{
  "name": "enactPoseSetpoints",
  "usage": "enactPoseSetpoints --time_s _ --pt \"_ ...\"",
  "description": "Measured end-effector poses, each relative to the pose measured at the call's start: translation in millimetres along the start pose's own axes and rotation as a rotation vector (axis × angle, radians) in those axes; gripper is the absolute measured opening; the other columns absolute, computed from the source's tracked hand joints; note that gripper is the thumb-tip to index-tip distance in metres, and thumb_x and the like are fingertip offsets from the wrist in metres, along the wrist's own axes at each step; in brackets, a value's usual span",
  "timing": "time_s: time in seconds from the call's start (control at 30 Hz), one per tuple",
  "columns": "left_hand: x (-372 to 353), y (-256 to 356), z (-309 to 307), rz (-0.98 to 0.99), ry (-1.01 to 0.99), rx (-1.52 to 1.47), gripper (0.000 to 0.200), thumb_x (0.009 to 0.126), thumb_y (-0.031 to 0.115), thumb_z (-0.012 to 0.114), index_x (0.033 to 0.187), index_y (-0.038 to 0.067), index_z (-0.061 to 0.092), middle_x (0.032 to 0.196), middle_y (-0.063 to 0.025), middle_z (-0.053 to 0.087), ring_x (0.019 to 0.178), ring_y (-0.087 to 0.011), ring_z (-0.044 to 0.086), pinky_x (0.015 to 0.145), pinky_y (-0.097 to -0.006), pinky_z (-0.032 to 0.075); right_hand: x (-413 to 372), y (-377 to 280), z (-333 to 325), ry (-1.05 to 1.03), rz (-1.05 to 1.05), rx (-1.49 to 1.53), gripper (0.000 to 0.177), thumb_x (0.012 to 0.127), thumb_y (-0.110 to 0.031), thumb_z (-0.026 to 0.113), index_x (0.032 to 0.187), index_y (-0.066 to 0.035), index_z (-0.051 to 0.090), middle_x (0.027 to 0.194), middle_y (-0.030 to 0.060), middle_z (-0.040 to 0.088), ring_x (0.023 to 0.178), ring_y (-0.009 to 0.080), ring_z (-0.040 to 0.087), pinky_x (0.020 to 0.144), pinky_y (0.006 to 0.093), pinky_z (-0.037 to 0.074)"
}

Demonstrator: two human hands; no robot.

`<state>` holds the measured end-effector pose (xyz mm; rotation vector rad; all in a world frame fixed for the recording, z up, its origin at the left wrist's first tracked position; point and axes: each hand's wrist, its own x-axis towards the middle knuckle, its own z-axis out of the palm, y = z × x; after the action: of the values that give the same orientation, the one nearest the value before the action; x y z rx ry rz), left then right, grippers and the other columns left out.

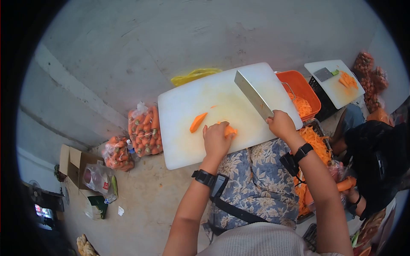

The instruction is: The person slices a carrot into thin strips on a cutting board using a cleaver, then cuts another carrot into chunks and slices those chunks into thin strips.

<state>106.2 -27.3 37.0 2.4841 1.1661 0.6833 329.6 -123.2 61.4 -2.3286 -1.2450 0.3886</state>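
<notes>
Orange carrot wedge point(198, 122) lies on the white board point(180, 147), its long axis slanting from near left to far right, just left of the left hand point(217, 140). That hand, fingers partly spread, touches a second carrot piece point(231, 130). Farther right, the right hand point(282, 123) grips the cleaver point(253, 94), its blade pointing far left.

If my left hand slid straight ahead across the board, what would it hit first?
Probably the small carrot sliver just beyond your left hand on the board, though exact heading and depth are hard to judge.
</notes>
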Motion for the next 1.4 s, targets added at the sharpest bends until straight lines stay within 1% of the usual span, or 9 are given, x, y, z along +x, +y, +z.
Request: enactPoseSetpoints --time_s 0.17,0.23,0.37,0.53,0.63,0.87,0.93,1.03,1.4 --pt "17 -10 -12 -0.042 0.064 -0.183 0.037 0.074 0.013 0.077 0.110 0.007 0.066 0.097 -0.0107 0.067 0.095 -0.0297 0.064 0.095 -0.0398 0.046 -2 -3 -3 0.000 0.018 0.001 0.024 0.084 -0.020 0.065 0.091 0.003 0.067 0.090 0.0255 0.068 0.088 0.0409 0.066 0.079 0.0466 0.052" --pt "25 -19 -13 0.051 0.122 -0.180 0.038 0.075 0.009 0.074 0.112 0.005 0.065 0.096 -0.0145 0.065 0.097 -0.0329 0.061 0.083 -0.0386 0.050 -3 -3 -4 -0.003 0.019 -0.003 0.024 0.084 -0.019 0.065 0.091 0.003 0.067 0.090 0.0256 0.068 0.088 0.0409 0.066 0.079 0.0467 0.052" --pt "23 -27 -16 0.075 0.187 -0.049 0.038 0.076 0.010 0.074 0.113 0.006 0.065 0.103 -0.0149 0.063 0.098 -0.0330 0.061 0.084 -0.0411 0.049 -4 -4 -4 0.001 0.020 0.017 0.024 0.084 -0.019 0.064 0.091 0.004 0.067 0.090 0.0257 0.067 0.088 0.0411 0.065 0.079 0.0469 0.052" --pt "-7 -29 -34 -0.134 -0.012 -0.117 0.035 0.079 0.013 0.075 0.112 0.006 0.066 0.107 -0.0126 0.062 0.089 -0.0251 0.062 0.081 -0.0353 0.051 -5 -5 -7 -0.019 0.008 0.004 0.024 0.084 -0.019 0.064 0.091 0.004 0.067 0.089 0.0253 0.067 0.088 0.0409 0.065 0.079 0.0467 0.052" --pt "-18 -38 -31 -0.119 -0.093 -0.203 0.032 0.079 0.013 0.074 0.110 0.005 0.067 0.106 -0.0115 0.063 0.088 -0.0243 0.062 0.079 -0.0348 0.051 -3 -6 -6 -0.043 0.025 -0.001 0.024 0.085 -0.020 0.064 0.092 0.003 0.067 0.090 0.0253 0.068 0.088 0.0405 0.066 0.079 0.0464 0.052" --pt "-6 -40 -20 0.015 -0.049 -0.230 0.028 0.082 0.011 0.071 0.108 0.003 0.066 0.098 -0.0138 0.064 0.082 -0.0275 0.063 0.076 -0.0364 0.052 -2 7 4 -0.006 0.028 0.078 0.025 0.085 -0.020 0.064 0.094 0.003 0.066 0.093 0.0237 0.068 0.090 0.0397 0.066 0.080 0.0458 0.052" --pt "1 -39 -18 0.008 -0.026 -0.121 0.020 0.085 0.010 0.064 0.104 0.003 0.066 0.097 -0.0158 0.063 0.089 -0.0339 0.062 0.076 -0.0411 0.051 -3 8 4 0.011 0.020 0.103 0.025 0.085 -0.020 0.063 0.093 0.003 0.066 0.093 0.0233 0.069 0.090 0.0396 0.066 0.080 0.0457 0.052" --pt "7 -39 -16 -0.013 0.006 -0.032 0.017 0.086 0.009 0.062 0.102 0.003 0.066 0.097 -0.0155 0.064 0.088 -0.0346 0.062 0.073 -0.0431 0.050 -5 4 2 0.007 0.012 0.099 0.024 0.086 -0.020 0.063 0.093 0.003 0.066 0.093 0.0230 0.069 0.090 0.0396 0.066 0.080 0.0457 0.052" --pt "-31 -19 -12 -0.022 0.216 0.039 0.034 0.083 0.013 0.070 0.114 0.003 0.063 0.104 -0.0143 0.059 0.082 -0.0280 0.062 0.072 -0.0372 0.051 -8 0 0 0.000 0.023 0.036 0.023 0.086 -0.021 0.064 0.092 0.002 0.066 0.090 0.0231 0.068 0.088 0.0397 0.066 0.078 0.0462 0.052"
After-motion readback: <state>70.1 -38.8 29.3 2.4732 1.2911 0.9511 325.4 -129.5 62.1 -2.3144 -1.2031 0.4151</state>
